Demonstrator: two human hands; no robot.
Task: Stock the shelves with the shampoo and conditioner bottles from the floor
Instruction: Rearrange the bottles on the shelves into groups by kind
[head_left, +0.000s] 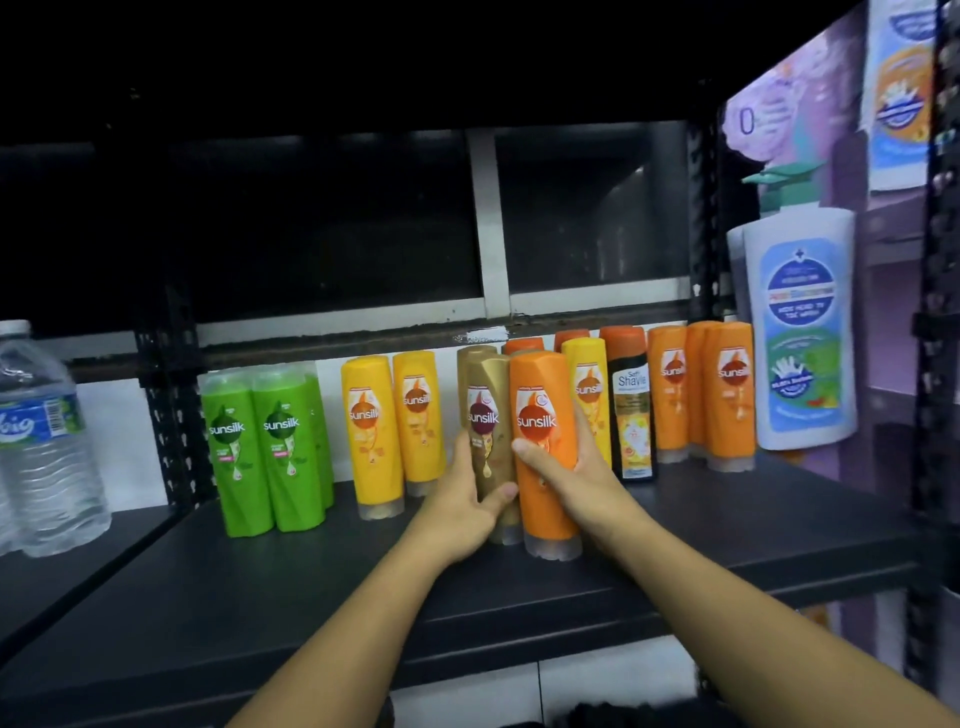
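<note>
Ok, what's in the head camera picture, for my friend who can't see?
A person's left hand grips a gold plastic Sunsilk bottle and the right hand an orange plastic Sunsilk bottle, both upright on a dark grey shelf. Green, yellow and orange bottles stand around them.

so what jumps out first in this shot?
Two hands meet at the middle of the dark shelf: the left hand grips a gold bottle, the right hand an orange bottle beside it. Bright green bottles stand at the row's left end, and a tall white pump bottle towers at the far right.
</note>
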